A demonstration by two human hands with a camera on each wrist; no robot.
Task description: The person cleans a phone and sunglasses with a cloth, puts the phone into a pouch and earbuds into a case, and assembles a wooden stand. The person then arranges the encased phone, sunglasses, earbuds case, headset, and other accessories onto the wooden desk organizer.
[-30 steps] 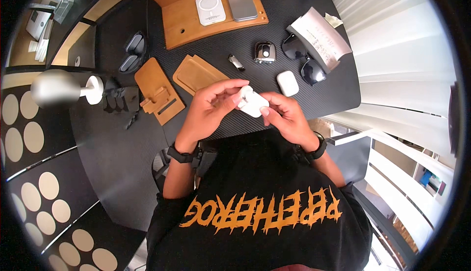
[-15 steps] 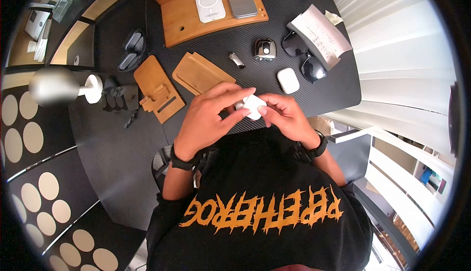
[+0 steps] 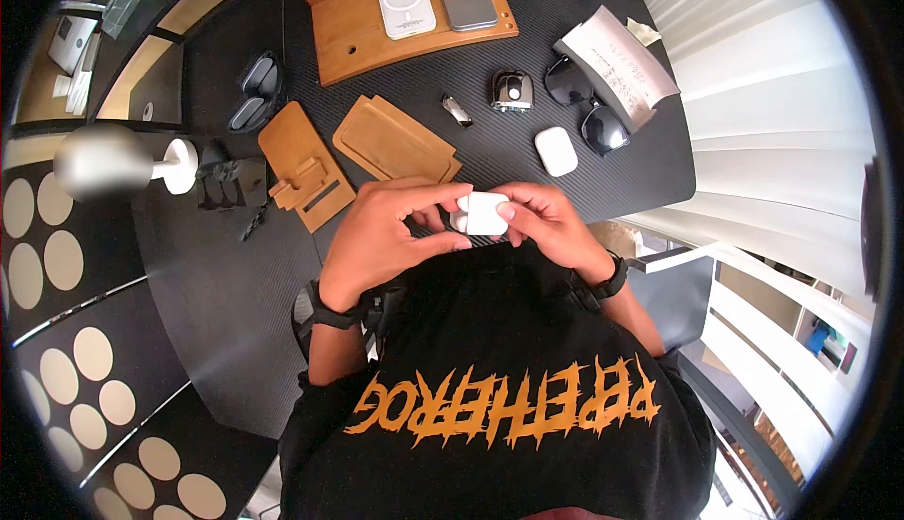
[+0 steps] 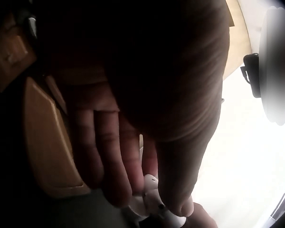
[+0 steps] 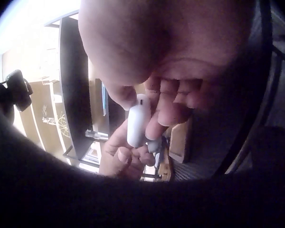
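A white earbud case (image 3: 488,213) is held in front of the chest, above the front edge of the desk. My right hand (image 3: 551,224) grips its right end, thumb on the face and fingers behind. At the other end, my left hand (image 3: 381,228) spans the case with thumb and forefinger. The left wrist view shows rounded white earbud parts (image 4: 152,197) between the left thumb and fingers. In the right wrist view, the case (image 5: 138,121) stands between both hands' fingertips. A second white case (image 3: 556,151) lies on the desk just beyond the right hand.
Wooden trays (image 3: 395,139) and a wooden stand (image 3: 306,167) lie left of centre. Further back is a wooden organizer (image 3: 367,56) bearing a white charger (image 3: 407,9) and a grey slab (image 3: 468,4). Sunglasses (image 3: 603,129), a small metallic device (image 3: 511,92) and a white lamp (image 3: 179,168) stand around.
The case has turned from slanted to nearly level and sits slightly lower. My left hand swung over the case, then dropped lower, its thumb and forefinger spreading around the left end.
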